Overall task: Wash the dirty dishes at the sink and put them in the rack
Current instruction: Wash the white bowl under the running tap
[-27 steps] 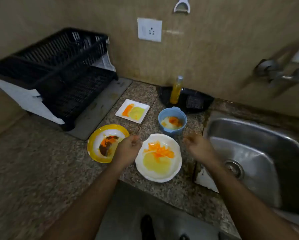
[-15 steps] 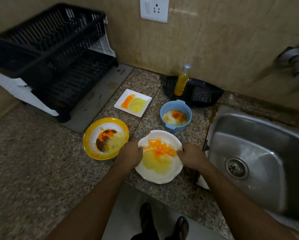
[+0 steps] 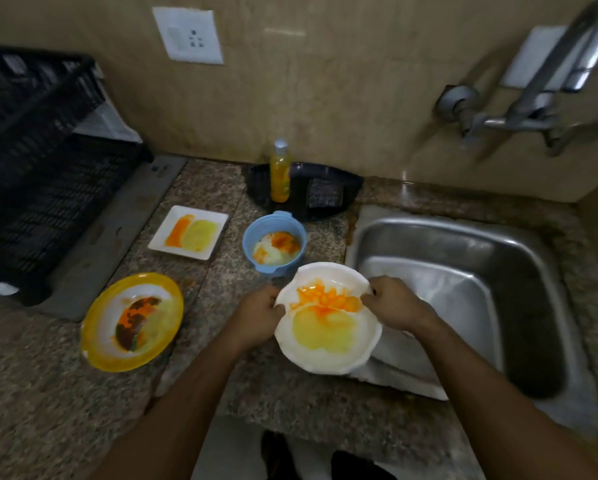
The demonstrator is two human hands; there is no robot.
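At a speckled stone counter (image 3: 48,393), seen from above, a steel sink (image 3: 463,306) is set into the right side, with a tap (image 3: 519,116) on the wall above it. A black dish rack (image 3: 41,174) stands well apart at the far left.

Over the sink's near left edge, a white plate (image 3: 328,327) smeared with orange and yellow food is carried between two hands. The left hand (image 3: 259,317) grips its left rim, fingers curled over the edge; the right hand (image 3: 394,306) pinches the upper right rim. The plate looks roughly level and seems to be off the counter.

Left on the counter are a yellow plate (image 3: 133,322), a square white dish (image 3: 188,232) and a blue bowl (image 3: 274,245), all soiled. Behind the bowl, a dark tray (image 3: 325,181) holds a yellow soap bottle (image 3: 279,171) and a dark scrubber (image 3: 325,197).

To do this step well, the plate probably should stay level until it is fully over the basin, so the wet residue does not run onto the counter. The bowl sits just beside the plate's far rim and could be knocked. Lowering it under the tap before freeing one hand seems wise.
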